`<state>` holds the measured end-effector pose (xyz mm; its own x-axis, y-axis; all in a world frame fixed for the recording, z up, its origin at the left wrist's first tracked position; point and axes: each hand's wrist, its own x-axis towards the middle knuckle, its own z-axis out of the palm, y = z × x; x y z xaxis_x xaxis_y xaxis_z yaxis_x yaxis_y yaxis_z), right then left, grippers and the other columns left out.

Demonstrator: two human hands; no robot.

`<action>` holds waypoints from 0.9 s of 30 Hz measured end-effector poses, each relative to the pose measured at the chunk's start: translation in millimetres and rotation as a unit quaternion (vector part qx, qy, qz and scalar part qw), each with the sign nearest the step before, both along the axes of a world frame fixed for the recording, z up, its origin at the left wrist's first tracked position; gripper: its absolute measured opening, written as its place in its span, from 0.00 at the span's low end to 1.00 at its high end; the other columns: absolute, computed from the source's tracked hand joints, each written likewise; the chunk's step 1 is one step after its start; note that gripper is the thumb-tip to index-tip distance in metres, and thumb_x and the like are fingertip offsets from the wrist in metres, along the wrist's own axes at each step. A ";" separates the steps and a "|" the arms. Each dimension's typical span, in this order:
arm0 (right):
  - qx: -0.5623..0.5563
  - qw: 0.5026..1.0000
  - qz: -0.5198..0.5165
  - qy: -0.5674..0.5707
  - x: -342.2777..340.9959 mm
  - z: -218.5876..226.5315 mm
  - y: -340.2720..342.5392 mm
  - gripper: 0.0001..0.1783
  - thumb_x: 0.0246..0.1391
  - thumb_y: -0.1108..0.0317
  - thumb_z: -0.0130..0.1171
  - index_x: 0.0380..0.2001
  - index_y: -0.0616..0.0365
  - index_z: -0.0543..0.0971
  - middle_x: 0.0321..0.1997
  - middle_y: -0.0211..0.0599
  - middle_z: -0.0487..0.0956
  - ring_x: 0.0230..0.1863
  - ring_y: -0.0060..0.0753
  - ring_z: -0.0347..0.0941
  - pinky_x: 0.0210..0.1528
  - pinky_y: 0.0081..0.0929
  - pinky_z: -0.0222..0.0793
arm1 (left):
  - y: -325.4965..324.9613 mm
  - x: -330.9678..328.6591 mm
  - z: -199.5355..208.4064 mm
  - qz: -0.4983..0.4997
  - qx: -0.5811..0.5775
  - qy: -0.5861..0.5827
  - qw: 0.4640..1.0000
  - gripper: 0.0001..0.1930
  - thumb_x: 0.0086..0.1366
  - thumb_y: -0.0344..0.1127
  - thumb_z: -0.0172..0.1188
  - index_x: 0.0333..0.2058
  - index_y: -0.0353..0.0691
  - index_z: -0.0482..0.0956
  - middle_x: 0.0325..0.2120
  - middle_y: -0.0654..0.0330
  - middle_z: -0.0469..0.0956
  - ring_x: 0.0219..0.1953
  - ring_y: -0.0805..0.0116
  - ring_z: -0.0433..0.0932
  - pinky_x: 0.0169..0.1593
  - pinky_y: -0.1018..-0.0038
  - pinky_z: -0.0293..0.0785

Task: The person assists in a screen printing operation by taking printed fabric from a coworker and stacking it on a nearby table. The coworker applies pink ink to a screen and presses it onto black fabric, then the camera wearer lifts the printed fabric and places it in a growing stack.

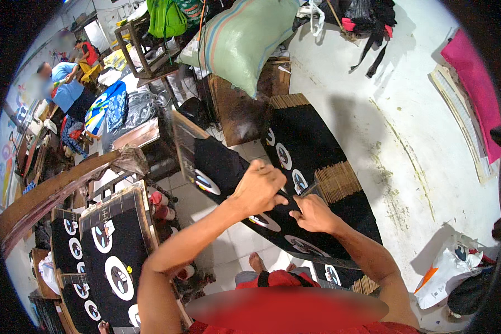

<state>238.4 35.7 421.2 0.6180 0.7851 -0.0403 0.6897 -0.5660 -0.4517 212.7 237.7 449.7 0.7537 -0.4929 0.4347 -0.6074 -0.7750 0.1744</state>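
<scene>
Black fabric [220, 157] with white oval prints lies along a long board [185, 146] that slants in front of me. My left hand [260, 186] is closed over the fabric near the middle of the board, fingers curled down in a pinch. Just to its right, my right hand [312, 212] is also closed, thumb and fingers pinching at the same dark cloth. The exact spot gripped is partly hidden under the fingers. Beyond my hands, a stack of boards [337, 182] with light-brown edges carries more black printed fabric [300, 131].
At left stand more boards with black printed cloth [117, 234], beside a thick brown beam [61, 186]. A bulging pale green sack [245, 42] rests on a brown wooden box [234, 111]. A white plastic bag [448, 273] lies at lower right. Another person [67, 80] is far left.
</scene>
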 end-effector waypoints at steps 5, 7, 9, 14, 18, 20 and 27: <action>-0.033 0.996 -0.086 0.012 23.5 -81.2 22.4 0.18 0.43 0.66 0.57 0.35 0.69 0.71 0.27 0.60 0.74 0.35 0.61 0.71 0.39 0.47 0.65 | 26.0 -30.0 -84.9 0.273 -0.201 -0.004 0.941 0.28 0.43 0.37 0.67 0.44 0.39 0.68 0.40 0.54 0.71 0.45 0.56 0.69 0.53 0.60 0.55; -0.061 0.993 -0.096 0.015 35.4 -111.1 26.4 0.18 0.43 0.66 0.57 0.36 0.68 0.72 0.28 0.60 0.75 0.35 0.60 0.71 0.40 0.47 0.65 | 31.0 -61.9 -142.6 0.322 -0.231 0.111 0.911 0.27 0.44 0.39 0.66 0.44 0.40 0.68 0.37 0.56 0.74 0.43 0.57 0.71 0.50 0.62 0.58; -0.083 0.990 -0.114 -0.009 48.7 -139.5 28.2 0.18 0.43 0.66 0.57 0.36 0.67 0.72 0.29 0.59 0.75 0.36 0.59 0.72 0.42 0.46 0.66 | 35.6 -102.3 -204.7 0.360 -0.183 0.248 0.881 0.24 0.47 0.44 0.65 0.41 0.40 0.71 0.35 0.54 0.75 0.39 0.55 0.74 0.48 0.59 0.59; -0.100 0.981 -0.169 -0.008 90.3 -196.5 22.9 0.14 0.37 0.67 0.54 0.30 0.64 0.72 0.27 0.57 0.75 0.34 0.56 0.73 0.39 0.46 0.68 | 43.4 -224.4 -320.1 0.442 -0.117 0.529 0.715 0.26 0.46 0.55 0.62 0.39 0.43 0.74 0.35 0.53 0.77 0.40 0.55 0.75 0.45 0.56 0.64; -0.138 0.965 -0.224 0.013 129.2 -221.7 12.2 0.15 0.37 0.68 0.53 0.31 0.65 0.73 0.28 0.59 0.75 0.33 0.57 0.73 0.38 0.45 0.69 | 49.6 -289.3 -362.1 0.506 -0.142 0.568 0.633 0.28 0.45 0.56 0.63 0.39 0.42 0.75 0.35 0.52 0.78 0.42 0.53 0.75 0.46 0.62 0.68; -0.161 0.959 -0.231 0.027 152.8 -232.7 4.8 0.16 0.38 0.68 0.52 0.32 0.67 0.73 0.28 0.59 0.75 0.34 0.58 0.73 0.39 0.45 0.69 | 50.3 -301.8 -378.4 0.550 -0.169 0.577 0.580 0.27 0.44 0.54 0.64 0.39 0.41 0.75 0.34 0.51 0.78 0.41 0.53 0.75 0.45 0.65 0.70; -0.179 0.937 -0.280 0.103 269.3 -285.3 -4.5 0.24 0.40 0.69 0.50 0.42 0.73 0.70 0.39 0.64 0.72 0.43 0.60 0.69 0.48 0.46 0.64 | 30.9 -229.1 -411.9 0.647 -0.355 0.517 0.434 0.19 0.45 0.42 0.66 0.29 0.30 0.78 0.29 0.47 0.78 0.35 0.57 0.77 0.40 0.68 0.71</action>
